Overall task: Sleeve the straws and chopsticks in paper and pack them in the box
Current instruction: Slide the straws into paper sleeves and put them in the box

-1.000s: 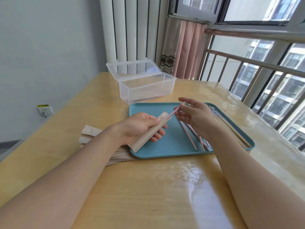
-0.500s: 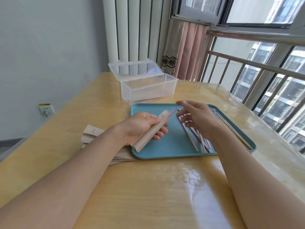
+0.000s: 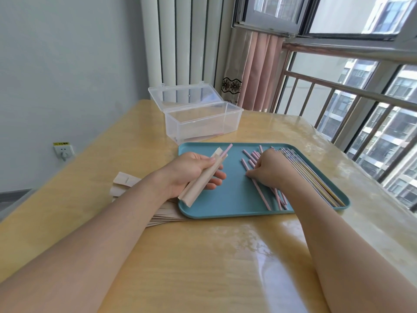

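Note:
My left hand (image 3: 191, 172) grips a tan paper sleeve (image 3: 203, 179) above the left part of a teal tray (image 3: 225, 206). A pink straw (image 3: 227, 150) pokes out of the sleeve's far end. My right hand (image 3: 269, 169) rests knuckles-up on the loose pink straws (image 3: 261, 195) in the middle of the tray, fingers curled down onto them; whether it pinches one is hidden. Several patterned chopsticks (image 3: 316, 179) lie along the tray's right side. The clear plastic box (image 3: 200, 120) stands behind the tray with its lid open.
A stack of flat paper sleeves (image 3: 126, 186) lies on the wooden table (image 3: 203, 256) left of the tray, partly under my left forearm. A wall socket (image 3: 63, 151) sits on the left wall. Window railing and curtain stand beyond the table's far right edge.
My right hand let go of the straw at the sleeve's mouth and dropped right onto the loose straws in the tray. The straw now sits deeper in the sleeve.

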The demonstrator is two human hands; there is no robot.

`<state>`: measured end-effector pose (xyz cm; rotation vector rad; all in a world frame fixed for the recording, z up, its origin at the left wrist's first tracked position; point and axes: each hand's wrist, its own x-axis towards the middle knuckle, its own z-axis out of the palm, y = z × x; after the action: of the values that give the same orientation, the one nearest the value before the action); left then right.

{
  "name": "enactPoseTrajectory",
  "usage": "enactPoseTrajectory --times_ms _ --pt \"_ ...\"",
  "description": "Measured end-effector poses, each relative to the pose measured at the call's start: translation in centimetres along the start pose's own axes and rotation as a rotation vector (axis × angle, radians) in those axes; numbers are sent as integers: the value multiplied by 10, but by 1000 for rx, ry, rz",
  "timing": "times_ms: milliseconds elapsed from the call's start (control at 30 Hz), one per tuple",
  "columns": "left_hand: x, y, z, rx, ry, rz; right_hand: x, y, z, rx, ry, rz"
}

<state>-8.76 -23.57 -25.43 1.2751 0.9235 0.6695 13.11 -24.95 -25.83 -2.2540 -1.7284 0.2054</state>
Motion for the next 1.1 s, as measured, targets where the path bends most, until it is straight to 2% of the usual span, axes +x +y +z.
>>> enactPoseTrajectory --times_ms 200,367,433,467,533,600,667,767,900,1100 --pt "1 -1 1 40 -9 13 -5 3 -4 340 67 36" --pt "1 -1 -2 105 -20 14 -1 8 -23 1413 31 127" --pt "1 -1 -3 123 -45 11 2 11 -22 1650 47 132" --pt "1 -2 -3 136 -55 9 2 10 -19 1678 52 139" --pt "1 -3 -2 164 -64 -4 1 6 -11 1492 77 159" --pt "1 -4 -1 185 -50 -33 1 3 1 1072 130 151" --pt "2 -4 1 178 -23 -57 3 2 10 784 164 119" --pt "4 -4 3 125 8 -78 4 -1 14 656 118 41" --pt "6 -6 5 66 58 -84 -3 -16 22 263 118 -141" --pt "9 -4 -2 23 211 -3 -6 -39 33 215 -28 -251"
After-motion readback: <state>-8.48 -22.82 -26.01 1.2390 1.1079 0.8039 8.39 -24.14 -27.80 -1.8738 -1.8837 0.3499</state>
